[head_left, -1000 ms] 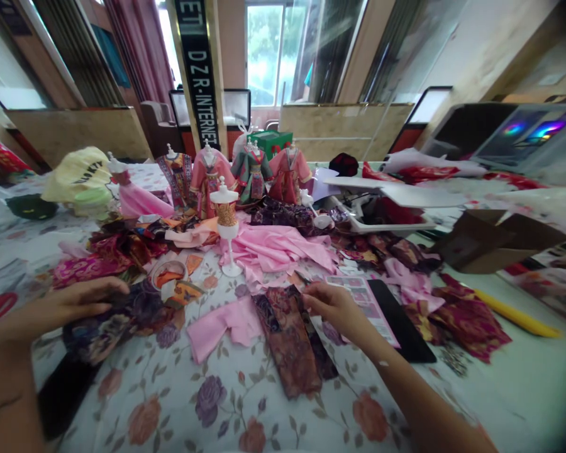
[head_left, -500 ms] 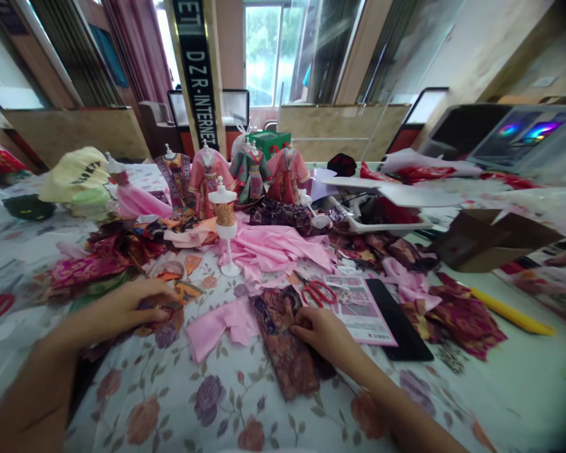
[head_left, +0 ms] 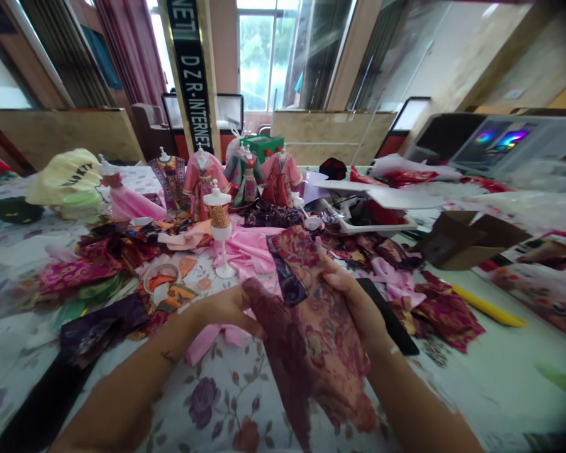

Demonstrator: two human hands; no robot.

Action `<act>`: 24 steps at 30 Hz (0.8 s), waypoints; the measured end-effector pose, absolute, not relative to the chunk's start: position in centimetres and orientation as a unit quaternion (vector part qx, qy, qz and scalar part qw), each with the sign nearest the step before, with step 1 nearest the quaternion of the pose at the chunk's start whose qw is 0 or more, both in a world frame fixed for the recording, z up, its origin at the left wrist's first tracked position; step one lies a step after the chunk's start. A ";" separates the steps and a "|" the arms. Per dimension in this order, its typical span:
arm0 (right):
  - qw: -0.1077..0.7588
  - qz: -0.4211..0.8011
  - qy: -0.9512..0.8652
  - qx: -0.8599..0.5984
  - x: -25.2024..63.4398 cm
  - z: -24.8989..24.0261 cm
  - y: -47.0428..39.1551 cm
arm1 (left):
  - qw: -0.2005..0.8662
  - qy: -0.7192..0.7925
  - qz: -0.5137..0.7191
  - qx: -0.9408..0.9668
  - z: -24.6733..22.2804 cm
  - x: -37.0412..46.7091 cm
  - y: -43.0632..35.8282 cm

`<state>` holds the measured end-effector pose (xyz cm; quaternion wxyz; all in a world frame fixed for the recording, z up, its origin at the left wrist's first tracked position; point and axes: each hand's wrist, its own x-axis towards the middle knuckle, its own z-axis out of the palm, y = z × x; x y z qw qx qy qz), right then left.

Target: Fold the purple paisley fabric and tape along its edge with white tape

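A reddish-brown patterned fabric piece [head_left: 327,333] hangs spread between my two hands, raised above the flowered tablecloth. My right hand [head_left: 353,302] grips its right edge, fingers largely behind the cloth. At the opposite side my left hand [head_left: 233,308] pinches a darker maroon fold of it. Beyond the fabric stands a small white mannequin [head_left: 222,234] wrapped in gold-orange cloth. Pink cloth [head_left: 240,242] lies behind the hands, and a pink strip [head_left: 200,345] shows below my left wrist. The fabric hides the table area behind it.
Several dressed doll mannequins [head_left: 243,173] stand at the back. Fabric scraps [head_left: 87,264] and a dark purple cloth [head_left: 104,321] lie left. A black board [head_left: 396,324], a yellow tube [head_left: 488,305] and an open cardboard box [head_left: 469,245] are on the right.
My right hand has lifted the patterned fabric off the table. My left hand has moved right from the scraps and taken hold of its left side. The red scissors are now hidden.
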<state>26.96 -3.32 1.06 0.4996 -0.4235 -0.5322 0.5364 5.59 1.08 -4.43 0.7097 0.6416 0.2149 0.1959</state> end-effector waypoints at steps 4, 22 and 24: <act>0.537 0.567 -0.466 -0.416 27.2 -0.7 -2.2 | 0.734 0.327 0.222 0.553 -4.5 2.4 0.7; 0.449 0.691 -0.473 -0.313 24.1 -6.2 -4.0 | 0.819 0.286 0.412 0.280 -4.9 1.9 -0.9; 0.421 0.736 -0.446 -0.287 23.0 -6.3 -4.5 | 0.802 0.311 0.426 0.280 -4.7 2.2 -1.0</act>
